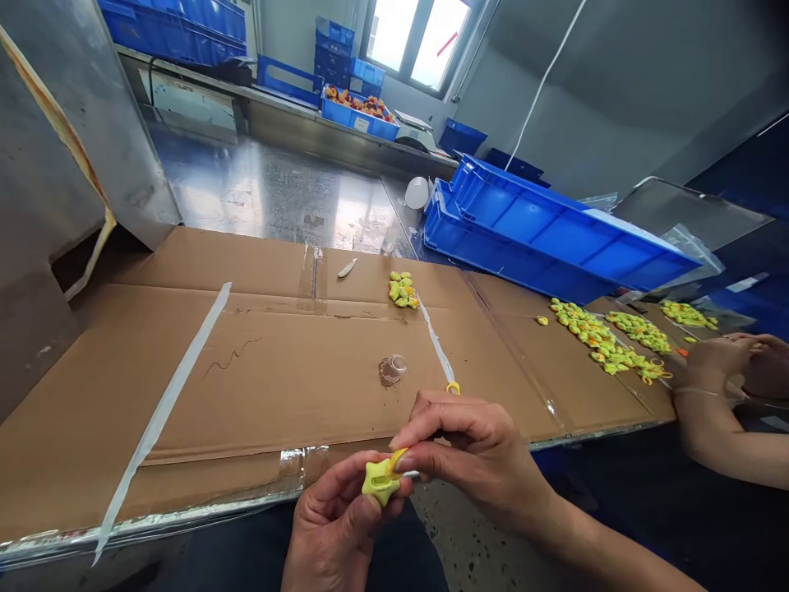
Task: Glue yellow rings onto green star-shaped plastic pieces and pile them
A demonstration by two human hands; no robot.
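Near the front edge of the cardboard, my left hand (336, 514) pinches a small yellow-green star-shaped piece (377, 485) with a slot in its face. My right hand (474, 448) is closed on a yellow-orange loop (398, 462), which touches the star's upper right point. A thin white bit shows under the right fingers; I cannot make out what it is. Just beyond the right hand lies a yellow ring (454, 387), partly hidden by it. A small clear cup (396, 364) stands in a brownish wet patch. Farther back sits a cluster of yellow-green pieces (403, 289).
Cardboard (277, 395) with tape strips covers the bench. A small pale knife-like tool (348, 268) lies at the back. Large blue crates (542, 222) stand back right, with piles of yellow-green pieces (592, 333) before them. Another person's arms (715, 403) rest at far right.
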